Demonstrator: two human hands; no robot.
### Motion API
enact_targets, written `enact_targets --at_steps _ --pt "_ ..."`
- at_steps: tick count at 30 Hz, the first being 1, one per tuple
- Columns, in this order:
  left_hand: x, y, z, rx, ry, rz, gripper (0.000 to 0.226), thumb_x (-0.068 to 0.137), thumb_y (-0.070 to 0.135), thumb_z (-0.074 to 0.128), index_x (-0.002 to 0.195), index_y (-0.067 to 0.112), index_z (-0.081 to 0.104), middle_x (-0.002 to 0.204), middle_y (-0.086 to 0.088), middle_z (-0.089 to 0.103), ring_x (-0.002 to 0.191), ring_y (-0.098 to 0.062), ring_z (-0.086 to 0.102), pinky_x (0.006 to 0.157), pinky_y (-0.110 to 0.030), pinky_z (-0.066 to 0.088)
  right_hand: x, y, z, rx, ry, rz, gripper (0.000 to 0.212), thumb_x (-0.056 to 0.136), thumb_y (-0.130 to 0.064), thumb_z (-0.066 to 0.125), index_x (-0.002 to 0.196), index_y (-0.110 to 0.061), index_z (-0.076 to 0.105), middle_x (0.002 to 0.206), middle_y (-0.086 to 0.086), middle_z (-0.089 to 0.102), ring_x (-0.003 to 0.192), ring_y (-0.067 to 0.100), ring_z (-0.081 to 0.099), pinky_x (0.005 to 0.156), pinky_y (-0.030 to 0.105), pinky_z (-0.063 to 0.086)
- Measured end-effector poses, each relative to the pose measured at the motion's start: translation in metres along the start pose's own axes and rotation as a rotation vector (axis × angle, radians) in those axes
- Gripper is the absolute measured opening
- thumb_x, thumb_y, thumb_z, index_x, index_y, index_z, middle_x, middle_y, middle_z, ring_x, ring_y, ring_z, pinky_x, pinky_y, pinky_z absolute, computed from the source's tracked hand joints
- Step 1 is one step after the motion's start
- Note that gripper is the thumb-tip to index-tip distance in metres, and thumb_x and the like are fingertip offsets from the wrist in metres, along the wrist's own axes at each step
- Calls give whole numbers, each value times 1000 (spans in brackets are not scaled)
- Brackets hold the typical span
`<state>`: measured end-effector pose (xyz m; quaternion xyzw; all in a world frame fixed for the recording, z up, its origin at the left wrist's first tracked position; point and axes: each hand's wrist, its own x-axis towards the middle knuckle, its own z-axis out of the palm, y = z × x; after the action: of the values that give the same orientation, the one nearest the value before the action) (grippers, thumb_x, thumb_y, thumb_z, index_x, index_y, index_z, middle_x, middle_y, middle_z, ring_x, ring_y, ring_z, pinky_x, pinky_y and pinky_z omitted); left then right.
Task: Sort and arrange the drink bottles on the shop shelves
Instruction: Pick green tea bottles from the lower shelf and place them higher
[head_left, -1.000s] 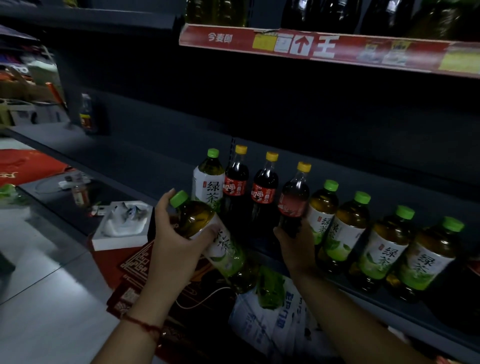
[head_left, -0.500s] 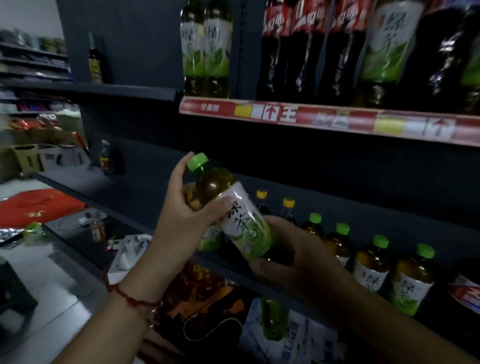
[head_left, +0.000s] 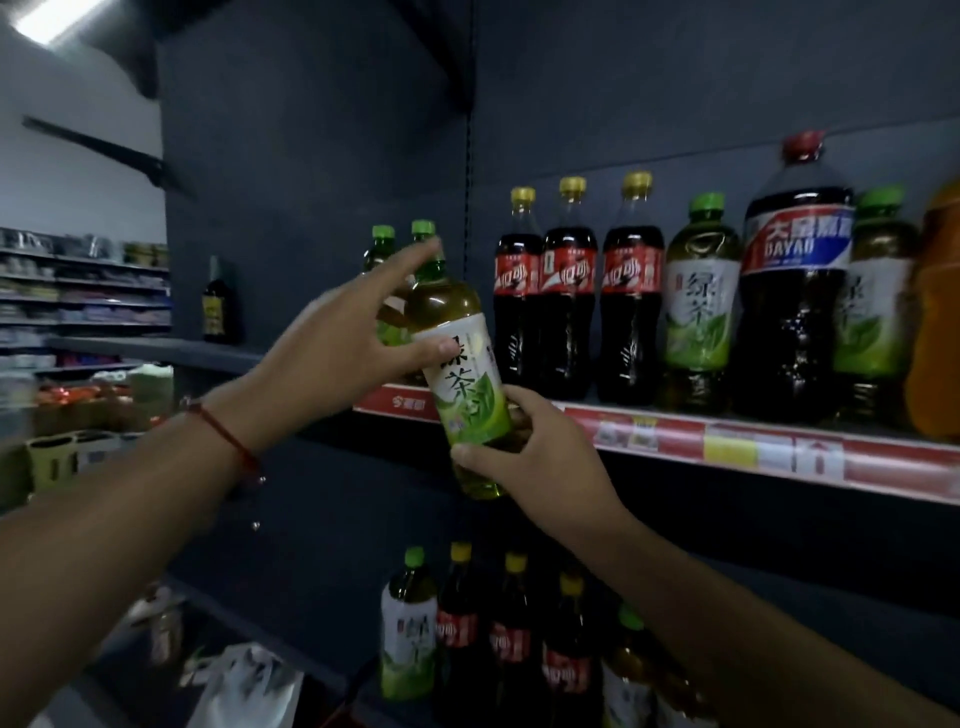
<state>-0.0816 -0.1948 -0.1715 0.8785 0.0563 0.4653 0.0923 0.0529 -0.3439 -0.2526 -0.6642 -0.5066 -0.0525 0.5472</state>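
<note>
I hold a green tea bottle (head_left: 460, 374) with a white and green label, raised in front of the upper shelf (head_left: 727, 447). My right hand (head_left: 530, 452) grips its lower part from below. My left hand (head_left: 353, 338) holds its upper part, thumb on the label and fingers reaching toward the neck. Behind the held bottle stand two green-capped tea bottles (head_left: 384, 275) at the shelf's left end. To their right stand three yellow-capped cola bottles (head_left: 571, 291), a tea bottle (head_left: 698, 296), a large red-capped Dayao bottle (head_left: 795, 280) and another tea bottle (head_left: 878, 301).
On the lower shelf stand a green tea bottle (head_left: 408, 623) and several cola bottles (head_left: 511, 639). A dark bottle (head_left: 215, 304) stands alone on the left shelf. An orange bottle (head_left: 940, 322) is at the right edge. A white bag (head_left: 244, 686) lies at bottom left.
Both hands lifted the green tea bottle from the lower shelf's height up to the upper shelf. The right hand moved from near the bottle to gripping its base. The view tilted upward.
</note>
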Motion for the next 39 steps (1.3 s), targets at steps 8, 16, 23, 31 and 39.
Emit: enact_targets --at_steps 8,16,23,31,39 --pt "74 -21 4 188 -212 50 122 67 52 84 156 39 1 147 5 34 118 -11 49 96 -31 47 87 3 22 -111 140 -54 40 75 -40 77 109 -31 56 99 -11 65 89 5 63 79 35 57" --pt "131 -62 25 92 -208 86 109 70 28 88 151 35 16 140 -2 40 118 -17 48 85 -28 48 136 1 31 -310 78 16 41 83 -27 69 118 -17 51 109 3 63 96 20 62 80 35 53" --pt "150 -84 44 218 -253 154 105 68 34 87 150 34 22 139 5 46 119 -13 49 92 -26 48 144 -42 -3 -683 -84 -201 25 89 -29 64 110 -16 59 101 0 62 85 14 61 71 29 53" --pt "158 -87 50 570 -146 332 96 69 63 75 147 26 31 110 2 57 105 -22 51 89 -41 44 199 -88 -47 -1307 77 -451 48 91 -40 53 132 -14 51 127 9 53 114 27 53 94 37 40" --pt "155 -78 54 733 -169 252 109 77 71 62 158 29 2 157 2 34 144 -29 21 112 -46 21 248 -86 -61 -1404 -21 -197 56 92 -49 52 134 -12 45 134 11 54 124 27 49 114 48 20"
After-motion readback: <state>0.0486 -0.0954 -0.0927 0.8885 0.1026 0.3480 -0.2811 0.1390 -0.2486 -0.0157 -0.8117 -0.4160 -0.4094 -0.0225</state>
